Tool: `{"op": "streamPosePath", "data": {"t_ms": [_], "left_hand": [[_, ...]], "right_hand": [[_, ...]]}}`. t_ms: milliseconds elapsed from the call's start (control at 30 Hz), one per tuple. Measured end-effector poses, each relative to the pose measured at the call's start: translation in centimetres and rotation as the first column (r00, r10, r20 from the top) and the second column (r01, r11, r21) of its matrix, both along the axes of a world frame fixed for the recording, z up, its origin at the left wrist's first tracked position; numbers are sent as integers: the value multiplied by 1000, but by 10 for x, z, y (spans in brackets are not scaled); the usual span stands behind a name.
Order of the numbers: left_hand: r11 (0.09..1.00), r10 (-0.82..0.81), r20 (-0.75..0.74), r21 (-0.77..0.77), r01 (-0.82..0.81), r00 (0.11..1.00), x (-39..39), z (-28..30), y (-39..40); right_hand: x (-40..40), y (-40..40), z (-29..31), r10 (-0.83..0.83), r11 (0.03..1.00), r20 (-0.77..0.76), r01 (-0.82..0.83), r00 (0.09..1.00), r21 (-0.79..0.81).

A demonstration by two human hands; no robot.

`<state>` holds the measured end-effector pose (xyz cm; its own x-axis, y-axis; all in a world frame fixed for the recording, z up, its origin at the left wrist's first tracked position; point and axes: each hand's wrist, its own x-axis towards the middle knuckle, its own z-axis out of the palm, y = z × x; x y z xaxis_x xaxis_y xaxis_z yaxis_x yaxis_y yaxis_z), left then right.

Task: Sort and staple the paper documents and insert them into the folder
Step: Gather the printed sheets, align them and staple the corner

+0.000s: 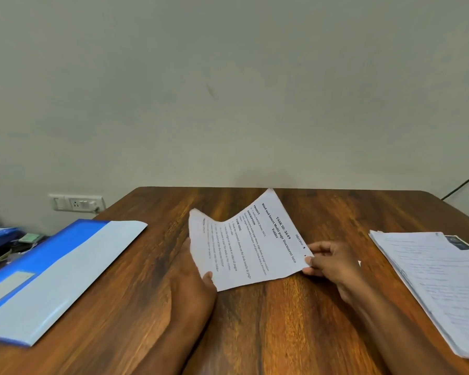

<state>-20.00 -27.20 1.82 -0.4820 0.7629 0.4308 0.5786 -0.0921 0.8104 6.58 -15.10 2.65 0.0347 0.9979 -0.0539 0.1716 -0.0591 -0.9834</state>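
Both hands are pinching one printed sheet (251, 246) just above the table (282, 334): left hand (194, 277) fingers at its near corner, right hand (329, 262) fingers at its right edge. Right of those fingers the paper stack (439, 282) is lying unstapled; left, the blue folder (52, 272) is waiting. Sorting seems barely begun.

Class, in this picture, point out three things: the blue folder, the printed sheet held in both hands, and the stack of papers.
blue folder (65, 269): head view, on its pale front cover.
printed sheet (252, 247): head view, on the middle of the printed text.
stack of papers (439, 282): head view, on the top page.
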Motion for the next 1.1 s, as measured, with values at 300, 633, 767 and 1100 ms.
{"op": "streamPosePath", "data": {"t_ms": [300, 633, 767, 1100], "left_hand": [[975, -8, -540, -190, -112, 842, 13, -8, 3], [967, -254, -621, -157, 200, 741, 31, -12, 9], [951, -298, -655, -143, 273, 694, 36, -9, 13], [938, -228, -811, -34, 346, 538, 62, -8, 46]], "right_hand": [[-2, -5, 7, -18, 997, -35, 16, 999, -70], [-9, -11, 9, 13, 985, -132, -35, 991, -168], [-11, -10, 10, 8, 969, -369, -98, 929, -225], [-8, -14, 17, -22, 972, -383, -70, 923, -224]]}}
